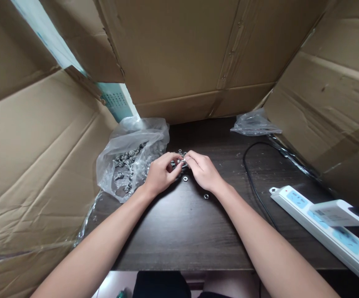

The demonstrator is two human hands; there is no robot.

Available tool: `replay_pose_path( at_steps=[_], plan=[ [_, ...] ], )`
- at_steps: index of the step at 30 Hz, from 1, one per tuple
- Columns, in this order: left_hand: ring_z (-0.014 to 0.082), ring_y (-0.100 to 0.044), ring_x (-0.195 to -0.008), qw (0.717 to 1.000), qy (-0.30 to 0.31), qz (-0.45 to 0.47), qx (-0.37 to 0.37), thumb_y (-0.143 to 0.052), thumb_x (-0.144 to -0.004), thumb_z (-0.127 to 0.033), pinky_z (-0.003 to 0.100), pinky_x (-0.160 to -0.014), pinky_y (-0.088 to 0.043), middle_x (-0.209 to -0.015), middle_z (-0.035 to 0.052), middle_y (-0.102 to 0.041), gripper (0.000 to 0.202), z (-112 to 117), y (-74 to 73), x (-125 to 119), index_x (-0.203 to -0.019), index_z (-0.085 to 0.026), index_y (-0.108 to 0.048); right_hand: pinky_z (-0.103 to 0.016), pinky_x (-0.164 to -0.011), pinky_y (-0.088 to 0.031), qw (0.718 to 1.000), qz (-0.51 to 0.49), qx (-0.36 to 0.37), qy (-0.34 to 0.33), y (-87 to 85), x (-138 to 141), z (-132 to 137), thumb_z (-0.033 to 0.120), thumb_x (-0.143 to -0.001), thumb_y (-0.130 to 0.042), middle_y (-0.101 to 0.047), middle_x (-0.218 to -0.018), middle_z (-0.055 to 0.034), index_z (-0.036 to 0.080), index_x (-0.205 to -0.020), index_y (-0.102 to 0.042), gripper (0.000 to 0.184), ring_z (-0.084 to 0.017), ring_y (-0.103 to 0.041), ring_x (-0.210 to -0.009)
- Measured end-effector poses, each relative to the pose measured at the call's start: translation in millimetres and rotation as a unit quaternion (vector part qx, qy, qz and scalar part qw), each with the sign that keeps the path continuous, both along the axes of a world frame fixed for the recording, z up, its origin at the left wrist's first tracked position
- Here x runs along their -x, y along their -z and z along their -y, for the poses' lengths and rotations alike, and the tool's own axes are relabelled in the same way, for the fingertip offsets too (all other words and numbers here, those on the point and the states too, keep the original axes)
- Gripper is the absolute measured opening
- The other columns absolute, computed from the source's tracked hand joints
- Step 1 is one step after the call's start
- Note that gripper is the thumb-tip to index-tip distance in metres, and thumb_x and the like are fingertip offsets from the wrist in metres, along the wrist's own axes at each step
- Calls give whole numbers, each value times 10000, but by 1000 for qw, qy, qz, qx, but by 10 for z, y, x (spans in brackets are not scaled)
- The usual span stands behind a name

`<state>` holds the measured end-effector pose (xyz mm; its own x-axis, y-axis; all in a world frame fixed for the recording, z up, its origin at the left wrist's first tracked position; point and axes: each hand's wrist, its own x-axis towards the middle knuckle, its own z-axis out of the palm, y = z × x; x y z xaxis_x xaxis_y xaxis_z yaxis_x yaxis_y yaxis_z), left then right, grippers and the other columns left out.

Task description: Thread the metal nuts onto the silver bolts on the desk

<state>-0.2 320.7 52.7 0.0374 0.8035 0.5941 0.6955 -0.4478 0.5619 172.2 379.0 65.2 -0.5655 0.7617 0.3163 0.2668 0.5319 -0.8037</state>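
Head view: one bolt point(181, 161), our left hand point(163, 171) and right hand point(202, 169) clamped on opposite ends. We should keep it level and steady above the tabletop point(179, 236).

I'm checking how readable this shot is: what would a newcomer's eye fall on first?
Probably the left hand and right hand, meeting mid-picture in a fingertip grip on a small shiny metal piece. Next, the clear plastic bag of metal parts, at the left on the dark table, and the white power strip at the lower right.
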Motion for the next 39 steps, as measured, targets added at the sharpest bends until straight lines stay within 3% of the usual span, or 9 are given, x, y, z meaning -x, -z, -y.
replay_pose_path(
  at_steps=[3,10,17,23,29,35,39],
  plan=[
    [64,-518,-542,1000,-4,3,-5,-650,-916,-219,201,-583,-435,-809,-22,-646,83,0,-1,-8,-987,-183,-673,-291,-711,-367,1000,-5,7,-9,-19,-1,1,310,-984,-442,-614,-796,-7,202,-841,-558,214,-176,-554,-755],
    [65,-535,-535,1000,-8,9,-5,-658,-899,-211,202,-586,-448,-803,-23,-665,98,1,28,-11,-993,-188,-673,-297,-647,-325,1000,13,-14,-5,-3,19,13,373,-1031,-368,-546,-707,-5,208,-730,-435,350,-164,-500,-663],
    [67,-556,-540,1000,-5,21,9,-661,-904,-233,201,-584,-454,-799,-22,-673,84,16,7,8,-973,-190,-680,-296,-684,-367,1000,-12,15,-15,-44,2,14,328,-981,-447,-568,-721,-1,196,-844,-567,224,-167,-524,-677],
    [67,-540,-546,1000,8,20,6,-657,-902,-208,206,-603,-457,-796,-27,-657,106,18,12,3,-1003,-195,-685,-304,-676,-364,1000,8,-10,-20,-21,24,26,370,-1025,-370,-563,-725,-17,208,-740,-447,336,-173,-530,-686],
    [81,-546,-554,1000,0,23,8,-634,-933,-260,223,-608,-474,-824,-4,-667,121,24,-2,9,-1018,-195,-690,-301,-680,-379,1000,12,15,-23,-51,6,45,336,-1005,-400,-563,-698,-3,209,-816,-523,259,-180,-540,-686],
    [80,-569,-576,1000,7,22,5,-629,-938,-248,213,-627,-495,-859,0,-685,130,21,-5,7,-1042,-194,-686,-301,-661,-355,1000,14,-13,-22,-43,12,39,378,-1033,-359,-541,-697,-10,215,-731,-429,350,-173,-516,-664],
    [75,-572,-572,1000,1,26,6,-630,-936,-242,205,-613,-496,-881,5,-694,124,17,-1,4,-1033,-186,-682,-289,-663,-364,1000,4,-4,-17,-52,4,34,369,-1015,-409,-566,-736,-1,210,-855,-502,243,-171,-522,-675]
  ],
)
